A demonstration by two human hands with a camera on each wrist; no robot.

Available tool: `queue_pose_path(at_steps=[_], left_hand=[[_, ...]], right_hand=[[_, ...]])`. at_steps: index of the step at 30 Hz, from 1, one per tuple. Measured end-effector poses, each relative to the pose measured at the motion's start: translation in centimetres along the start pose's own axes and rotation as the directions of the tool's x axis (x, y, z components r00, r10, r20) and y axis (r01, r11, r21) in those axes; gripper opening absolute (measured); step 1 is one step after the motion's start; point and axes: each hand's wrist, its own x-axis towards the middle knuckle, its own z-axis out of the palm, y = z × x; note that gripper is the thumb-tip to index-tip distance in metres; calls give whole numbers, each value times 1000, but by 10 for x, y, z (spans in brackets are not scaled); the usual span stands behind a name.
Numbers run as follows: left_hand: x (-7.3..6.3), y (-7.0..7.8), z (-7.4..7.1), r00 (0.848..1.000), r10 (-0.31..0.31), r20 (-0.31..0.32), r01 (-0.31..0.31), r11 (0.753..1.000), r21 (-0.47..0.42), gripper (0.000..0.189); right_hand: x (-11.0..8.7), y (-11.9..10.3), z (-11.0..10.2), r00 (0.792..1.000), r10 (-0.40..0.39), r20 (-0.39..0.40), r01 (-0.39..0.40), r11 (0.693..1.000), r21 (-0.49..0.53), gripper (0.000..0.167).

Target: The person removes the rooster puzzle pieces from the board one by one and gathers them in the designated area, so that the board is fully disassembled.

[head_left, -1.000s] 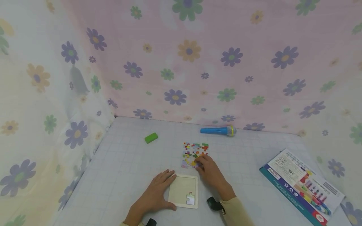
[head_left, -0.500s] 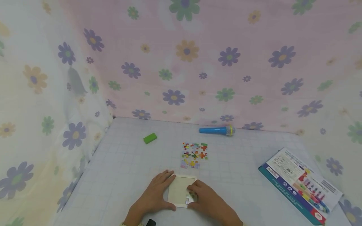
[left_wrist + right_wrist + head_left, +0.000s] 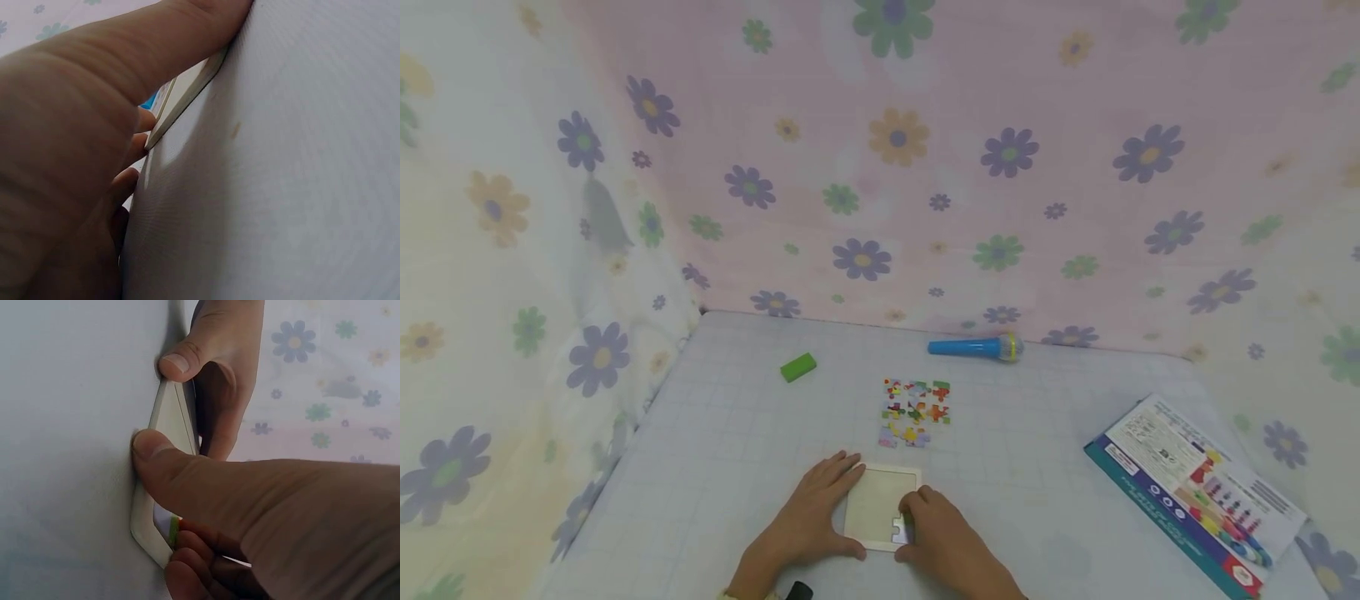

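A square pale wooden puzzle tray (image 3: 871,504) lies flat before me, its inside mostly bare. My left hand (image 3: 816,512) holds its left side, thumb at the near edge and fingertips by the far left corner. A lavender jigsaw piece (image 3: 898,531) sits in the near right corner. My right hand (image 3: 951,533) bends over the tray's right side. Its thumb (image 3: 153,445) rests on the near rim, and its curled fingers are at a green-and-orange puzzle piece (image 3: 174,529) beside the lavender one, mostly hidden. Several colourful puzzle pieces (image 3: 916,410) lie in rows beyond the tray.
A green block (image 3: 798,367) lies farther back on the left. The blue toy microphone (image 3: 973,347) is near the back wall, and a printed box (image 3: 1195,492) lies at the right. Flowered cloth (image 3: 895,167) hangs behind the table.
My right hand has come back from the loose pieces to the tray's right side with one piece, leaving a gap in the nearest row. My left hand has stayed on the tray.
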Motion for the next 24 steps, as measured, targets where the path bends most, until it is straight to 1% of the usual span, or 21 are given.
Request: queue_pose_path(at_steps=[4, 9, 12, 14, 17, 19, 21, 24], left_hand=[[0, 1, -2, 1000, 3, -2, -3, 1000, -5, 113], [-1, 0, 0, 1000, 16, -11, -16, 1000, -4, 113], [-1, -1, 1, 1000, 21, -16, -21, 1000, 0, 114], [-1, 0, 0, 1000, 18, -14, -18, 1000, 0, 114], [0, 0, -1, 1000, 4, 0, -4, 1000, -8, 113], [1, 0, -1, 1000, -6, 9, 6, 1000, -10, 113], [1, 1, -1, 1000, -15, 15, 15, 1000, -13, 113], [1, 0, 0, 1000, -11, 12, 11, 1000, -5, 112]], right_hand=[[3, 1, 0, 1000, 10, 20, -11, 999, 37, 49], [3, 4, 0, 1000, 7, 30, -10, 995, 94, 50], [2, 6, -1, 998, 20, 54, -28, 990, 141, 48], [1, 7, -3, 997, 23, 73, -35, 983, 180, 44], [-2, 9, -4, 997, -17, 80, -2, 974, 227, 34], [-3, 8, -4, 996, -51, 73, 33, 973, 227, 29], [-5, 7, -4, 996, -66, 68, 50, 977, 206, 29], [-6, 3, -4, 997, -25, 78, 12, 985, 170, 38]])
